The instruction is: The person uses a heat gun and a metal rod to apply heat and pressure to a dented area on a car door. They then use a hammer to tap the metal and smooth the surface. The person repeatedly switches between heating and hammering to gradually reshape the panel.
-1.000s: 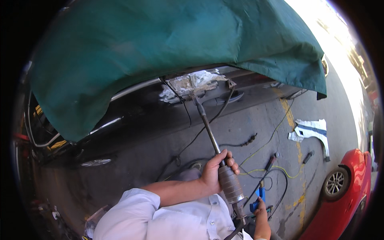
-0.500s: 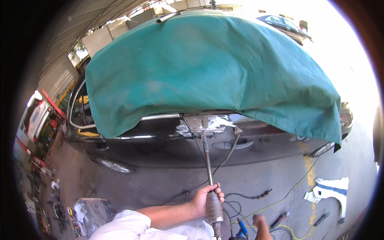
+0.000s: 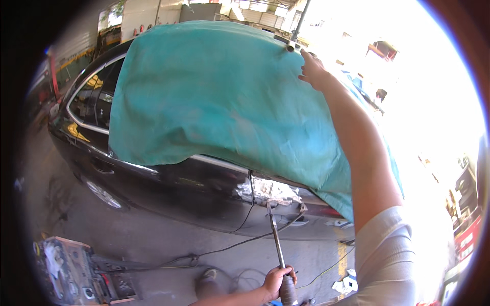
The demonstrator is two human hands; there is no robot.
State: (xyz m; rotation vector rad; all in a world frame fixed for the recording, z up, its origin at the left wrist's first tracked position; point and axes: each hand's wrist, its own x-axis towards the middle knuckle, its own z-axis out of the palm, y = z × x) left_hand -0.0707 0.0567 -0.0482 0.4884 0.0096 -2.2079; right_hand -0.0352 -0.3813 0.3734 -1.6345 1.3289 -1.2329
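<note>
A: Tool first. Where is it?

B: The rod tool (image 3: 276, 239) slants from the car side down to the person. Upper end appears to meet the lower edge of a rough pale patch (image 3: 286, 194) on the dark car (image 3: 204, 191). Whether it is fixed there, can't tell.

A: Left hand (image 3: 278, 281)?

B: Grip closed around the rod tool, where the shaft runs into the ridged cylinder (image 3: 288, 296).

A: Right hand (image 3: 314, 71)?

B: Arm stretched over the green cover (image 3: 219, 86). Grip open, fingers extended, nothing seen in it. Fingertips just beside a dark tube (image 3: 291, 47) at the cover's far edge; contact unclear.

A: How far along?

B: Midway, I'd judge. Done: cover draped over roof and windows, patch down to bright material, tool set at it. Left: the patch looks uneven and unfinished, with the tool not yet put away.

A: Further out?

B: A cable (image 3: 224, 249) runs from a fitting (image 3: 303, 208) just right of the patch, down and leftward. Boxy unit (image 3: 84, 262) with pale cloth at lower left, a shoe (image 3: 208, 276) on the floor, and a white piece (image 3: 348, 284) lying at lower right.
</note>
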